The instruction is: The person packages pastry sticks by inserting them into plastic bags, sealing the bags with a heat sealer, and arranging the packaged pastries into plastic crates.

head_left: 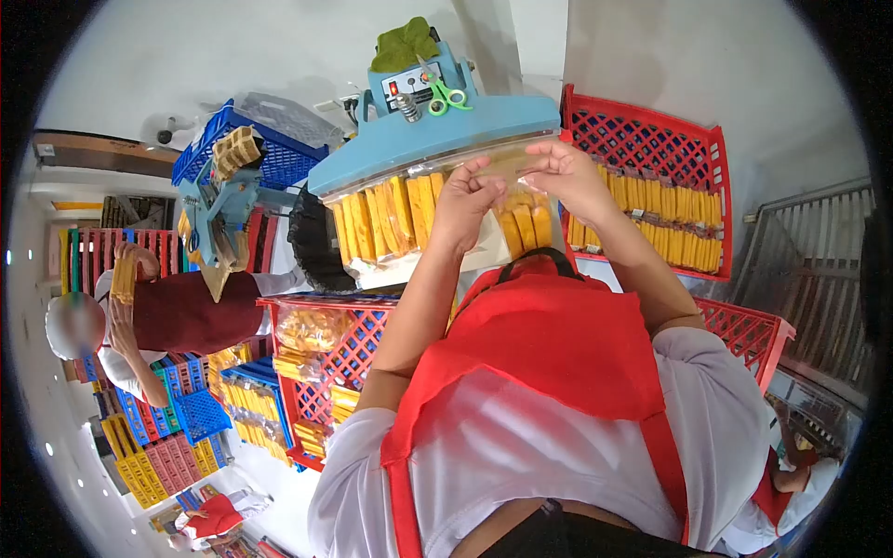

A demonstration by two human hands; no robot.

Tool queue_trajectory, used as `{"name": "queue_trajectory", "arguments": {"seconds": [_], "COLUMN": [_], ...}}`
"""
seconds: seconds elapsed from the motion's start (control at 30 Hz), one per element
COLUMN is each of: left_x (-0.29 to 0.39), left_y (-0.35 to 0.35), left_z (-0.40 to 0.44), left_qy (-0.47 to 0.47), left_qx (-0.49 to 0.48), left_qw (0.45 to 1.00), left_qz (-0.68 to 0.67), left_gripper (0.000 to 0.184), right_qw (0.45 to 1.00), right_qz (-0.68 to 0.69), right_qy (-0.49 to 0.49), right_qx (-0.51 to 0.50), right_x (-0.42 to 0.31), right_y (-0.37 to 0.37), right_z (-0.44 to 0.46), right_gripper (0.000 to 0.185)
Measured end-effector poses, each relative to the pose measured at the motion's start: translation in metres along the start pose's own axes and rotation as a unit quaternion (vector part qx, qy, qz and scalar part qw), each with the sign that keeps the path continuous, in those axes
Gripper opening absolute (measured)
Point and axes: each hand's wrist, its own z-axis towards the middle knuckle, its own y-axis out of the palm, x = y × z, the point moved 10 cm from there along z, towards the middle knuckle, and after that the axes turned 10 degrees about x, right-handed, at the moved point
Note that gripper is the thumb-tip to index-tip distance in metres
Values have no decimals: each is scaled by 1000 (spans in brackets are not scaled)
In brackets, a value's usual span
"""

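A light-blue bag sealer [437, 135] with a long curved jaw stands in front of me. Clear plastic bags of yellow sticks [381, 219] lie side by side below its jaw. My left hand [470, 205] is closed, its thumb and fingers pinching a clear plastic bag [521, 206] that holds yellow sticks. On the right, my right hand [567, 177] pinches the upper part of the same bag close to the jaw. Its fingertips partly show against the clear film. My hands hide part of the bag and of the row behind.
Right of the sealer stands a red crate [642, 116] with packed yellow bags; another red crate [349, 339] is lower left. Green-handled scissors [446, 98] and a green cloth [406, 46] rest on the sealer. At left, a co-worker [195, 312] holds a yellow pack near a second sealer [223, 209].
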Motion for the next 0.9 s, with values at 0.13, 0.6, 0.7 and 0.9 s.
{"name": "queue_trajectory", "arguments": {"seconds": [0.13, 0.6, 0.7, 0.9], "left_x": [8, 17, 5, 13], "left_y": [-3, 18, 8, 10], "left_z": [3, -4, 12, 7], "left_qy": [80, 156, 83, 167], "left_qx": [16, -132, -110, -105], "left_qw": [991, 912, 924, 904], "left_qz": [101, 356, 356, 379], "left_gripper": [23, 17, 22, 23], "right_qw": [999, 996, 996, 988], "right_qz": [-15, -62, -52, -85], "right_qy": [-46, -51, -59, 24], "right_qx": [9, -33, -37, -123], "right_x": [7, 17, 15, 48], "right_y": [-5, 6, 10, 12], "right_z": [1, 13, 17, 17], "right_gripper": [33, 33, 32, 15]}}
